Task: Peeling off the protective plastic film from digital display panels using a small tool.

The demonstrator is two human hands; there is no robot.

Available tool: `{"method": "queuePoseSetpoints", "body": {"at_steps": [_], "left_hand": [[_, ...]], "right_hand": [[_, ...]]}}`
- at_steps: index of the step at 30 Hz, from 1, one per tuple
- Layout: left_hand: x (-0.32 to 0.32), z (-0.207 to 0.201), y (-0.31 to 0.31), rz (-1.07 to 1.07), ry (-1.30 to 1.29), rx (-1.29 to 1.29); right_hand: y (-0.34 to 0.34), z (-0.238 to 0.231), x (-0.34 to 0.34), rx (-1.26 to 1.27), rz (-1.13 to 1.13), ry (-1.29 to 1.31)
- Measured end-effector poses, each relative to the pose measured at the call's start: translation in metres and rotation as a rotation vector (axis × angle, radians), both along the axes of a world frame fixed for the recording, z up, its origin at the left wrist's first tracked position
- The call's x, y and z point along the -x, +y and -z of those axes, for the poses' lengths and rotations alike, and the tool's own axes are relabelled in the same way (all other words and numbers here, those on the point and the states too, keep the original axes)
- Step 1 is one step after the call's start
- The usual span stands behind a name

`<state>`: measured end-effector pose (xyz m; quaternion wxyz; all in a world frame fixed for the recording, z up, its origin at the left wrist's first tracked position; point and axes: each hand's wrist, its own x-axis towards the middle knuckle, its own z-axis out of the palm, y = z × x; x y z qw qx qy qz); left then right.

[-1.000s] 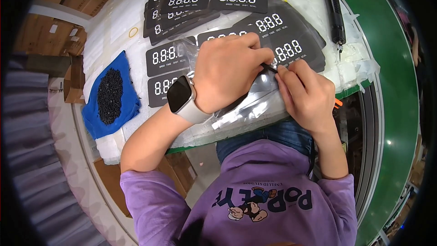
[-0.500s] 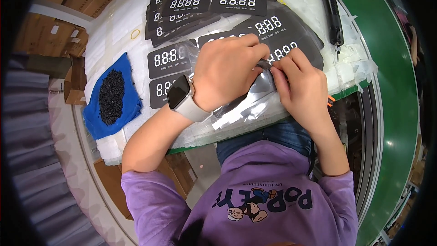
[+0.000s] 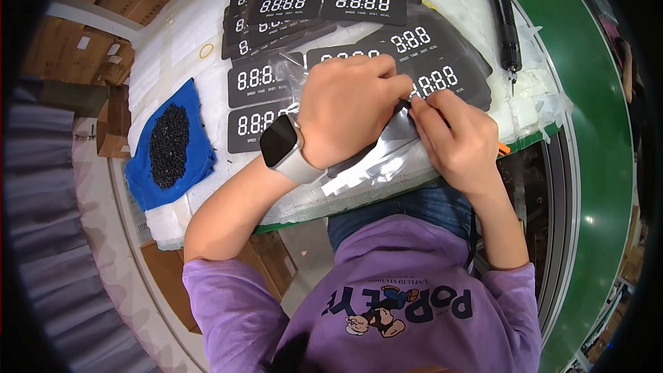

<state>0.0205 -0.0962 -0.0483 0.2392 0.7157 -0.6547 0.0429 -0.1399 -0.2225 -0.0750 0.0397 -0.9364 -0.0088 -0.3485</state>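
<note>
My left hand [image 3: 351, 110], with a smartwatch [image 3: 280, 141] on its wrist, is closed in a pinch at the edge of clear plastic film [image 3: 373, 174]. Opposite it, my right hand [image 3: 456, 135] pinches the same edge, thumb against the fingers, close to the left fingertips. A small dark bit [image 3: 405, 104] shows between the two pinches; its kind is unclear. Shiny and creased, the film hangs toward the table's near edge, with a dark panel partly hidden under my left hand. Dark display panels [image 3: 257, 77] with white digits lie flat around and beyond my hands.
More display panels [image 3: 366, 5] overlap in piles at the far side. On the left a blue cloth [image 3: 141, 183] holds a heap of small black parts [image 3: 169, 145]. A black electric screwdriver [image 3: 507, 34] lies far right, and a yellow rubber band [image 3: 206, 50] lies far left.
My right fingers have curled tighter, and the hand has dropped slightly. My left hand has shifted a little right, still pinching. The film stays nearly in place.
</note>
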Motion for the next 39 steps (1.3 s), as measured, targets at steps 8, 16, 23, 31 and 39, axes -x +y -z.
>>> {"method": "queuePoseSetpoints", "body": {"at_steps": [8,16,23,31,39], "left_hand": [[0.008,-0.004,-0.005,-0.053,-0.047,0.005],[0.005,-0.010,0.008,-0.074,0.037,0.051],[0.018,-0.024,0.006,-0.012,0.130,0.159],[0.010,-0.063,0.023,0.165,0.104,0.109],[-0.044,-0.157,0.096,-0.116,0.462,0.349]], "right_hand": [[-0.005,-0.007,0.005,-0.142,0.019,0.043],[-0.009,-0.019,0.007,-0.543,0.124,0.210],[-0.022,-0.043,-0.010,-1.200,0.119,0.351],[-0.043,-0.062,-0.028,-0.951,0.131,0.267],[-0.145,-0.096,-0.047,-1.047,0.170,-0.060]]}}
